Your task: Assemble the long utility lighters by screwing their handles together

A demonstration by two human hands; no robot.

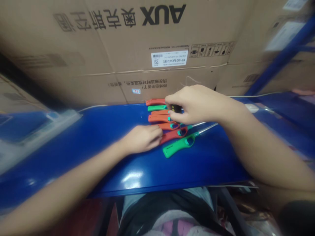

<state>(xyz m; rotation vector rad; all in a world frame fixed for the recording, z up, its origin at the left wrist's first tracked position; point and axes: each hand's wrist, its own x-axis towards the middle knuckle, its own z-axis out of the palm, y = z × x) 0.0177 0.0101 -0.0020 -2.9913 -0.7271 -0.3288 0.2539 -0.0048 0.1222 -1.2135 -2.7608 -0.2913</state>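
Long-necked lighters lie side by side on the blue table (110,168), handles to the left, necks to the right, close to the standing carton (105,55). Count: seven handles visible (more could sit under the right hand).

From the carton side: far red lighter (156,102), far green lighter (155,108), a stack-like run of orange lighters (157,118), then near red lighter (172,135) and near green lighter (176,148). The far ones are packed closely and nearly parallel; the near two slant more. The metal necks of the near two show; the right hand and wrist block most of the others.

Left hand (144,139): fingers curled at the butt of the near red lighter, touching it; whether they grip or merely steady it, cannot tell. Right hand (199,103): thumb and fingers pinch a dark item (176,108) with yellow marks, above the far part of the row; its working end is hidden.

Progress (judgement): the row appears mostly formed, with the near green lighter the least aligned. All visible handles look whole. Nothing distinguishes a handled lighter from an unhandled one, so the remaining number cannot be read off.
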